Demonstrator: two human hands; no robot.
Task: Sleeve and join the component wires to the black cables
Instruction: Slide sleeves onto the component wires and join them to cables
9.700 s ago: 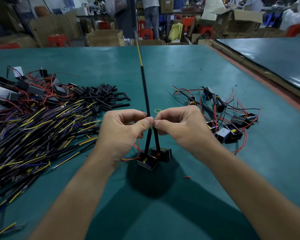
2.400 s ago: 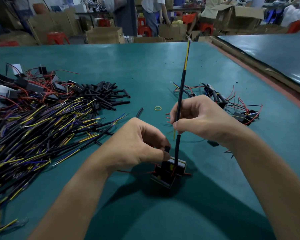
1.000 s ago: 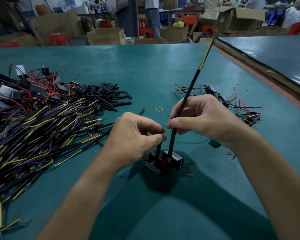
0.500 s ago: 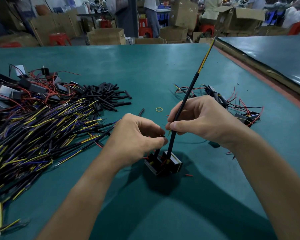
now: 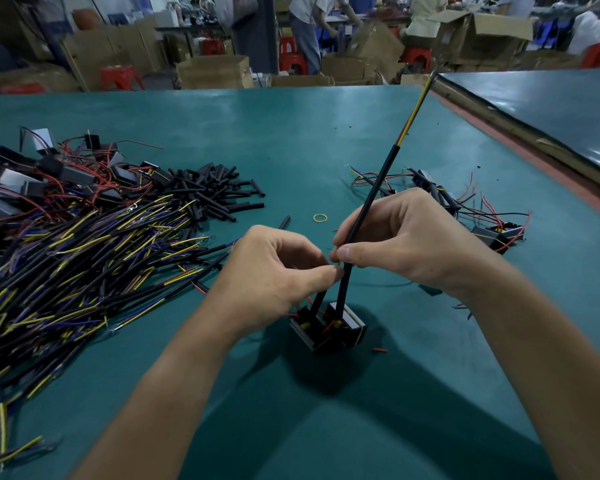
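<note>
Two small black components (image 5: 328, 329) hang just above the green table (image 5: 291, 133) at the centre. A long black cable (image 5: 374, 192) with a yellow tip slants up and to the right from them. My right hand (image 5: 399, 242) pinches that cable between thumb and fingers. My left hand (image 5: 274, 275) pinches the top of a short black sleeve (image 5: 318, 301) that rises from the left component. The fingertips of both hands meet at a thin yellow wire end; the joint itself is hidden.
A big heap of black cables (image 5: 66, 265) with yellow and blue ends fills the left. Loose black sleeves (image 5: 215, 192) lie behind it, components with red wires (image 5: 49, 174) at far left. More wired components (image 5: 465, 209) sit right. A yellow ring (image 5: 320, 217) lies ahead.
Since 2.4 s ago the long cable has tilted from near upright to the right. My left hand rose from the component to the sleeve top. Little differs from half a second ago.
</note>
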